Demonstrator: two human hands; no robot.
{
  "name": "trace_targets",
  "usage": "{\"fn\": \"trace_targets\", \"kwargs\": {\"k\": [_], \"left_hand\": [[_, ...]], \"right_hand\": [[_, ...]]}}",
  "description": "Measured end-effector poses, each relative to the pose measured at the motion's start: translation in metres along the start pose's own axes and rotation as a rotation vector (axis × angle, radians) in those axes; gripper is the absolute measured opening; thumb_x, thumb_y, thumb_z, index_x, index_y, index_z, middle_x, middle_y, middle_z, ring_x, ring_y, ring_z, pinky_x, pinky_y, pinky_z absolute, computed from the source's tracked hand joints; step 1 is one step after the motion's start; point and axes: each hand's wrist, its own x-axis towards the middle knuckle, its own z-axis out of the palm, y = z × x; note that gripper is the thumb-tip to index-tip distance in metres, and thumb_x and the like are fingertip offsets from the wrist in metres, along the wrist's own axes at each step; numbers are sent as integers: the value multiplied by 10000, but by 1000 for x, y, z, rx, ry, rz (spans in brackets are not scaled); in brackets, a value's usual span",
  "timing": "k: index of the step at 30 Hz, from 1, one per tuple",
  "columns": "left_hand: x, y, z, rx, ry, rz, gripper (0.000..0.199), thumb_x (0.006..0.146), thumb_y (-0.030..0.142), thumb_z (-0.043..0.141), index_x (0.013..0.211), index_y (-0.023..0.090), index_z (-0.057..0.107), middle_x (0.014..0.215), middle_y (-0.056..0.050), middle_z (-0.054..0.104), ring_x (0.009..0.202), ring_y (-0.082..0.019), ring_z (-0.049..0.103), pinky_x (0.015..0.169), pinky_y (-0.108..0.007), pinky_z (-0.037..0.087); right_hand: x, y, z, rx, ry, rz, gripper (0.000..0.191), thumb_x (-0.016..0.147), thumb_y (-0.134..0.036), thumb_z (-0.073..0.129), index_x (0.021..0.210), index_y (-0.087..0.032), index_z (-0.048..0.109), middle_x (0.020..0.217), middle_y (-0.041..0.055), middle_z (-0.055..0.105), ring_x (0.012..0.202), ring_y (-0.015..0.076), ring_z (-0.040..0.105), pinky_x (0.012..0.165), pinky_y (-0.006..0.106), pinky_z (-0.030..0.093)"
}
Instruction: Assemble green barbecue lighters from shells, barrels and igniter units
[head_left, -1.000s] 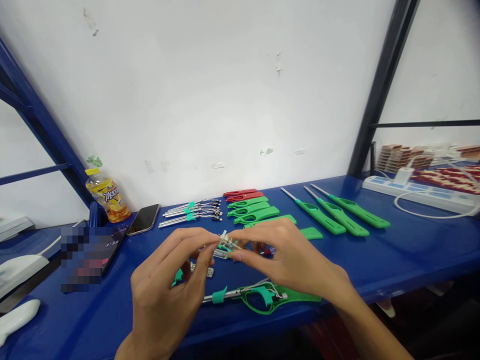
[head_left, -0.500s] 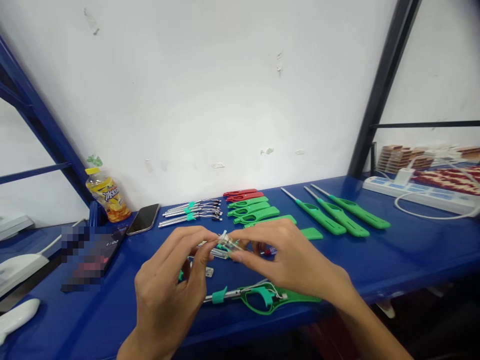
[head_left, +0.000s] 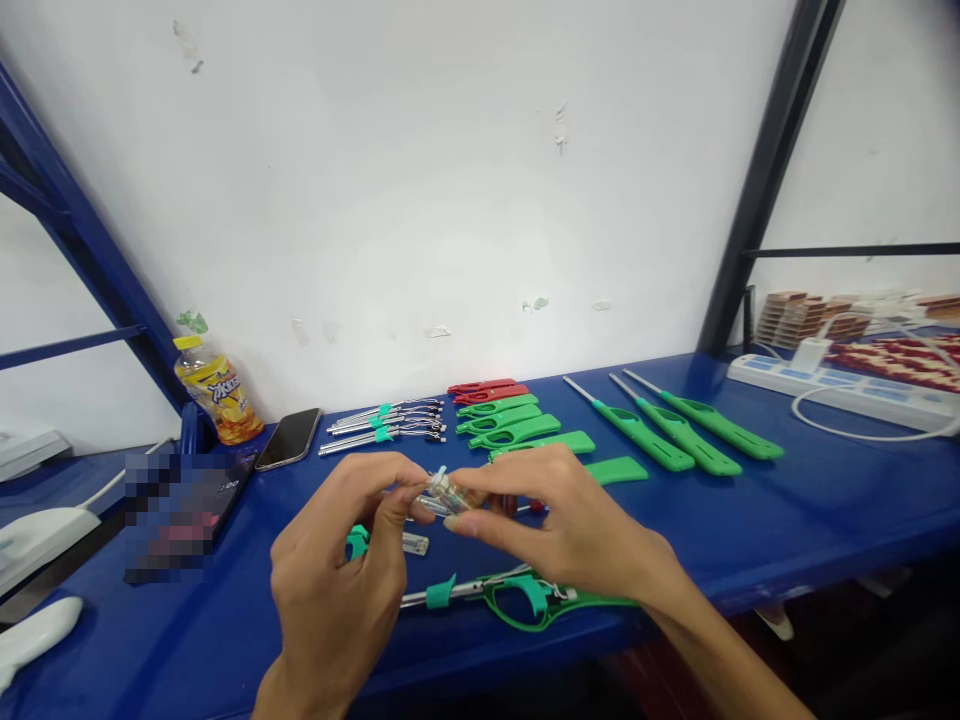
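Above the table, my right hand (head_left: pixel 559 510) is closed on the body of a small clear lighter fuel tank (head_left: pixel 448 492) with a pale valve end. My left hand (head_left: pixel 345 560) pinches at that valve end; fingertips hide whatever tiny part is there. Below them lies an open green lighter half-shell (head_left: pixel 517 618) with a metal tube (head_left: pixel 469 589), a teal trigger piece (head_left: pixel 536 594) and white wires. Another clear tank (head_left: pixel 415 544) and a teal part (head_left: pixel 358 541) lie beside my left hand, partly covered by it.
Farther back lie metal tubes with wires (head_left: pixel 386 425), green shells (head_left: pixel 517 428), red shells (head_left: pixel 487 390) and several assembled green lighters (head_left: pixel 645 435). Phones (head_left: pixel 289 438), a drink bottle (head_left: pixel 217 395) and a white tool (head_left: pixel 37 635) are at left; a power strip (head_left: pixel 840 390) is at right.
Both hands have shifted slightly left with the tank, which is now tilted a bit differently. More of the loose clear tank on the table shows.
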Motion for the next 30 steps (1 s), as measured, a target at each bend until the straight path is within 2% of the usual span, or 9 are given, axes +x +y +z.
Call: {"fn": "trace_targets", "kwargs": {"k": [7,11,16,23,27,30], "left_hand": [[-3,-1,3,-47,38,7,196,997,85,632,977,263,710,919,67,682,716,-61,694,690,-198,579],[-4,-2,5,-98,60,-2,186,996,81,636,981,250,713,940,61,686,689,-60,700,654,-203,588],[-5,-2,7,-140,79,-16,186,992,73,645,983,244,719,935,56,690,693,-66,700,649,-206,588],[-4,-2,7,-160,70,-38,163,989,82,661,961,232,718,907,55,692,654,-63,698,604,-194,572],[-4,0,7,-144,66,-32,161,987,97,666,968,243,731,905,51,698,666,-77,709,624,-208,590],[-3,5,7,-122,35,-55,168,979,109,681,985,263,747,915,55,708,636,-72,707,570,-193,569]], "right_hand": [[-1,0,2,12,-15,-9,173,1037,-310,688,994,-178,792,676,-46,603,612,109,487,628,255,347],[0,1,2,37,-26,-1,143,1022,-277,709,1065,-191,815,699,-40,623,626,116,488,643,259,348],[1,1,2,103,-45,4,141,1016,-297,718,1016,-202,822,708,-38,617,628,120,472,634,263,348],[0,1,0,59,-65,7,142,1029,-294,704,1010,-208,816,669,-61,535,607,110,441,621,268,334],[-1,0,-3,36,-52,15,140,1020,-300,716,1065,-223,824,705,-45,654,615,112,508,630,263,369],[-3,-4,-7,-37,-11,38,161,1018,-322,713,1089,-225,821,771,-24,757,641,120,607,636,259,407]]}}
